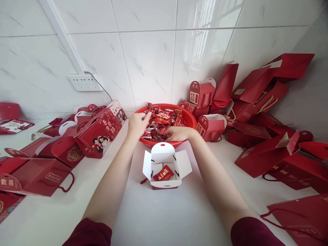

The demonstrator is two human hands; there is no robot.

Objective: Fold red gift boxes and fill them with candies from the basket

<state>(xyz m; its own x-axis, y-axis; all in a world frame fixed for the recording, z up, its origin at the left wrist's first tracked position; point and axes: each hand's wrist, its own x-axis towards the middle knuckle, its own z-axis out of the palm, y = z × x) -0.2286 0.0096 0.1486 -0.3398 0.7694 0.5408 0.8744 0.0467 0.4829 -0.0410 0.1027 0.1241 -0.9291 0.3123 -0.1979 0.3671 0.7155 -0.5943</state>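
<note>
A red plastic bowl (pixel 191 118) full of red-wrapped candies (pixel 161 124) stands against the tiled wall. My left hand (pixel 137 123) reaches into its left side, fingers pinched on a candy. My right hand (pixel 177 134) lies over the bowl's near rim with fingers curled among the candies; what they hold is hidden. Just in front of the bowl sits a small open gift box (pixel 166 165), white inside, flaps spread, with one red packet (pixel 163 173) in it.
Red gift boxes and flat red cartons lie in piles at the left (pixel 98 131) and right (pixel 266 153) of the white counter. Closed small boxes (pixel 211 127) stand beside the bowl. A wall socket (pixel 84 82) with a cable is at the upper left.
</note>
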